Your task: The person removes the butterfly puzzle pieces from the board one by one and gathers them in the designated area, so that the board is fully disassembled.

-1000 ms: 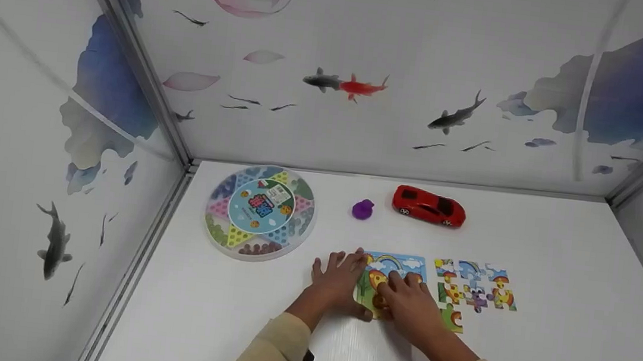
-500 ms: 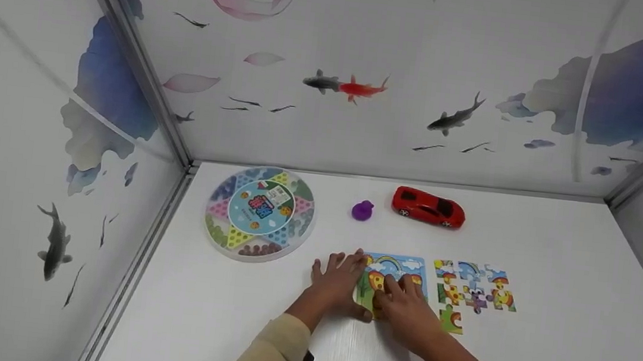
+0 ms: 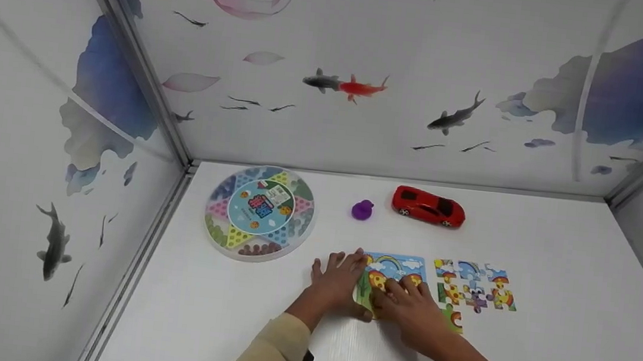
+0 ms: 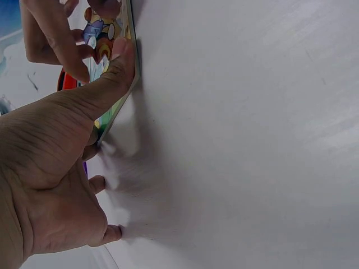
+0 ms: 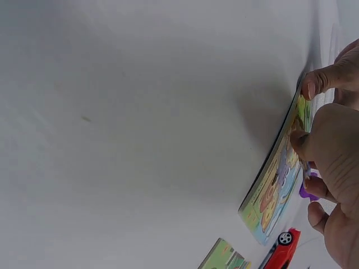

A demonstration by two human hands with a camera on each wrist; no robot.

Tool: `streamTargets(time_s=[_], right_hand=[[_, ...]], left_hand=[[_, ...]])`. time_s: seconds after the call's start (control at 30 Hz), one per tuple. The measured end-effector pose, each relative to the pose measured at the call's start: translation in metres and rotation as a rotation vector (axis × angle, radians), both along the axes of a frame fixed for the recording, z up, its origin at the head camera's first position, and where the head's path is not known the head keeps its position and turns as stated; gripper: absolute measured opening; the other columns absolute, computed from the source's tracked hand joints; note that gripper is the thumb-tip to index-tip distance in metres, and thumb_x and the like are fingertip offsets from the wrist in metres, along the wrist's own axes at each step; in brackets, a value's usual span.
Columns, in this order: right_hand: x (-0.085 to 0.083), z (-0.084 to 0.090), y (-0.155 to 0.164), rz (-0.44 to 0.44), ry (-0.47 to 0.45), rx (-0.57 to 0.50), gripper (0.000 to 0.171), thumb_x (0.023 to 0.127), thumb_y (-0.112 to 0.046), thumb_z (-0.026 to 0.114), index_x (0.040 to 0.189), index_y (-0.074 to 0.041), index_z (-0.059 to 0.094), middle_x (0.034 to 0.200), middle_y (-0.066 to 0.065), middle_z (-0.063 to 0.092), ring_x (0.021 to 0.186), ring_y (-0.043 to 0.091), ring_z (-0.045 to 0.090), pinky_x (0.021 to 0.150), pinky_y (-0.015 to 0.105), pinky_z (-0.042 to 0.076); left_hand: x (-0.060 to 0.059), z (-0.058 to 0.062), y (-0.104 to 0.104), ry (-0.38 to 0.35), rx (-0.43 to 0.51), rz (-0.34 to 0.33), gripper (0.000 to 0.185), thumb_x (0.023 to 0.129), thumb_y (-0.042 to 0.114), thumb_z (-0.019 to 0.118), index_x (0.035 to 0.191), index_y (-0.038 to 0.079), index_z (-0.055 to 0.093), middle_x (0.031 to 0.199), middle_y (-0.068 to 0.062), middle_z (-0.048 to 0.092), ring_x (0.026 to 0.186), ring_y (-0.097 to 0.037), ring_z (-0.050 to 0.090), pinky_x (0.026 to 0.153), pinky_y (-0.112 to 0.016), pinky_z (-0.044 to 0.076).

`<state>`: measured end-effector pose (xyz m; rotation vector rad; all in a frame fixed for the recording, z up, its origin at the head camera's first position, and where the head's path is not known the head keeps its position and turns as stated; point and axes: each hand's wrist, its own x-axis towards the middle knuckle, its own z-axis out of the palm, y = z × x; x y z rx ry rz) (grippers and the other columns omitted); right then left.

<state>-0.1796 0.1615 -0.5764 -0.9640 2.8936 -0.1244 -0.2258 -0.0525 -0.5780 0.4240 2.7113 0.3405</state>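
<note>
A picture puzzle board (image 3: 399,263) lies on the white table, showing a rainbow, clouds and mushroom houses. My left hand (image 3: 337,284) rests at its left side with fingers spread; in the left wrist view the thumb (image 4: 120,59) presses on the board's edge. Over the lower part of the board, my right hand (image 3: 414,319) has curled fingers. Between thumb and fingertips it pinches a puzzle piece (image 5: 305,168), mostly hidden by the hand. To the board's right lie several loose puzzle pieces (image 3: 470,271) in rows, the lowest partly covered by the right hand.
Behind the hands are a round Chinese checkers box (image 3: 260,213), a small purple duck (image 3: 362,210) and a red toy car (image 3: 429,207). Walls printed with fish (image 3: 355,87) enclose the table at the back and sides.
My right hand has shifted slightly downward over the board, uncovering more of the mushroom houses. My left hand stays where it was, and the loose pieces have not moved.
</note>
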Motion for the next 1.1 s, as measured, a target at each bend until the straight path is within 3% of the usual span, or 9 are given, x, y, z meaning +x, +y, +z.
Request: streamTargets(time_s=[0.17, 0.3, 0.7, 0.93, 1.1], right_hand=[[-0.001, 0.000, 0.016, -0.039, 0.001, -0.132, 0.072, 0.100, -0.008, 0.081, 0.163, -0.028, 0.054, 0.145, 0.008, 0.057, 0.136, 0.031, 0.054, 0.114, 0.063, 0.055], [-0.001, 0.000, 0.031, -0.094, -0.007, -0.208, 0.068, 0.101, -0.012, 0.081, 0.162, -0.025, 0.054, 0.145, 0.008, 0.058, 0.138, 0.031, 0.059, 0.114, 0.055, 0.058], [0.002, -0.001, 0.083, -0.170, 0.076, -0.240, 0.057, 0.093, -0.011, 0.090, 0.145, -0.023, 0.069, 0.133, 0.002, 0.067, 0.129, 0.029, 0.064, 0.110, 0.057, 0.060], [0.012, -0.005, 0.122, -0.190, 0.093, -0.253, 0.050, 0.090, -0.009, 0.092, 0.135, -0.024, 0.077, 0.127, -0.003, 0.069, 0.118, 0.020, 0.069, 0.102, 0.052, 0.062], [0.022, -0.011, 0.150, -0.211, 0.109, -0.225, 0.047, 0.089, -0.005, 0.091, 0.131, -0.022, 0.079, 0.129, 0.000, 0.069, 0.118, 0.024, 0.072, 0.096, 0.053, 0.061]], left_hand=[[0.000, 0.000, 0.000, -0.003, 0.016, 0.001, 0.123, 0.080, 0.068, 0.092, 0.177, 0.024, 0.030, 0.186, 0.008, 0.020, 0.170, -0.032, 0.022, 0.134, -0.075, 0.020], [0.001, 0.002, -0.001, -0.013, 0.040, 0.000, 0.121, 0.082, 0.065, 0.092, 0.177, 0.023, 0.029, 0.187, 0.007, 0.019, 0.171, -0.033, 0.021, 0.134, -0.075, 0.018], [-0.002, 0.001, -0.002, -0.018, 0.061, 0.003, 0.123, 0.081, 0.063, 0.093, 0.177, 0.024, 0.028, 0.187, 0.007, 0.019, 0.172, -0.032, 0.018, 0.135, -0.076, 0.015], [-0.004, 0.002, -0.002, -0.015, 0.049, -0.005, 0.123, 0.082, 0.065, 0.092, 0.177, 0.024, 0.027, 0.186, 0.007, 0.019, 0.172, -0.033, 0.018, 0.134, -0.076, 0.017], [0.000, 0.001, -0.003, -0.018, 0.049, -0.007, 0.122, 0.081, 0.065, 0.092, 0.177, 0.023, 0.029, 0.186, 0.007, 0.020, 0.171, -0.033, 0.019, 0.134, -0.076, 0.018]])
